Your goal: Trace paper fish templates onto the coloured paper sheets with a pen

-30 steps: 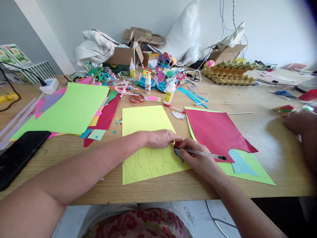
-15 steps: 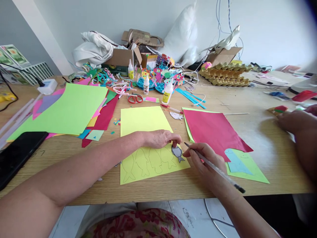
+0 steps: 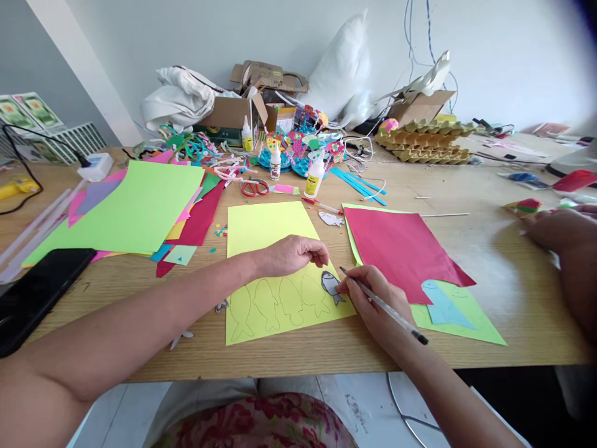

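Note:
A sheet of yellow paper (image 3: 268, 227) lies before me, with several fish outlines drawn in a row along its near part. At the row's right end rests a small grey fish cutout (image 3: 331, 283) with a dark border. My left hand (image 3: 298, 254) hovers over the sheet just above and left of the cutout, its fingers curled together with nothing visible in them. Pinched in my right hand (image 3: 373, 292) is a clear-barrelled pen (image 3: 389, 308), its tip pointing up and left. Fingers of this hand touch the cutout's right edge.
To the right lie red paper (image 3: 396, 246) and a blue cutout (image 3: 445, 308) on green paper. Glue bottles (image 3: 314, 177), red scissors (image 3: 255, 186) and a white fish cutout (image 3: 331, 218) sit beyond. Coloured sheets (image 3: 116, 205) and a phone (image 3: 41, 298) are left. Another person's hand (image 3: 559, 227) is at right.
My left hand has lifted off the grey fish cutout and drawn back up and left. The right hand has shifted left to the cutout, which has tilted.

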{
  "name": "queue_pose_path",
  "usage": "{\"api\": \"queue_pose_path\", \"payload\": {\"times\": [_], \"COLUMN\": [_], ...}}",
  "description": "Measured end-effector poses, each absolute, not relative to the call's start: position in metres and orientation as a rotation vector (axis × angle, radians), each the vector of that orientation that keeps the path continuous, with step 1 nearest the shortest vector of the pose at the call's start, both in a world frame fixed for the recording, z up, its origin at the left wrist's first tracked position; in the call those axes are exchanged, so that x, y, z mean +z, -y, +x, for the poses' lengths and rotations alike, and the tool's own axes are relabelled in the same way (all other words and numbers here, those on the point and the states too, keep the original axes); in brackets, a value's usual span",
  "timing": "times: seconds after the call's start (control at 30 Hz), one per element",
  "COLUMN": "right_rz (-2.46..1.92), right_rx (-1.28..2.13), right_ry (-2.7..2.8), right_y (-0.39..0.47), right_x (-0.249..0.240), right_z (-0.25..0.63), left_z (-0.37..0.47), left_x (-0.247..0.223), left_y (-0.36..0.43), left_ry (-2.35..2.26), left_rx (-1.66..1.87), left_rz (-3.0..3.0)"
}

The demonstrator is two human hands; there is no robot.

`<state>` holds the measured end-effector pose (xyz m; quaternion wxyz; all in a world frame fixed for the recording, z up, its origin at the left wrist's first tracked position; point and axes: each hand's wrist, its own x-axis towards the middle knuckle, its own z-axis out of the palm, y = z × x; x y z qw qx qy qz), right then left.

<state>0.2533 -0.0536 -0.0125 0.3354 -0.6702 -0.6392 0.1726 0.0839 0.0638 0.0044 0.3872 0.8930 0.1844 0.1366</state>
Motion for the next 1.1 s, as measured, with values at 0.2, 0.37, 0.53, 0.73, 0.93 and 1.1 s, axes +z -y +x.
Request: {"api": "queue_pose_path", "payload": {"times": [0.2, 0.37, 0.53, 0.73, 0.93, 1.1], "right_rz": [-1.733, -1.743, -1.759, -1.667, -1.537, -1.532], "right_rx": [0.406, 0.382, 0.434, 0.717, 1.034, 1.104], "right_ry": [1.715, 1.756, 1.767, 1.688, 1.574, 1.554], "right_y": [0.051, 0.049, 0.048, 0.038, 0.020, 0.020], "right_x": [-0.014, -0.015, -0.013, 0.001, -0.002, -0.014], "right_z": [0.256, 0.257, 0.258, 0.260, 0.257, 0.257], "left_z": [0.083, 0.088, 0.089, 0.087, 0.084, 0.083], "left_x": [0.010, -0.004, -0.008, -0.007, -0.009, -0.012], "left_y": [-0.006, 0.011, 0.009, 0.008, 0.008, 0.009], "left_ry": [-0.437, -0.602, -0.620, -0.617, -0.583, -0.584], "left_rx": [0.084, 0.103, 0.056, 0.007, 0.023, 0.050], "left_rz": [2.880, 3.052, 3.056, 3.057, 3.037, 3.014]}}
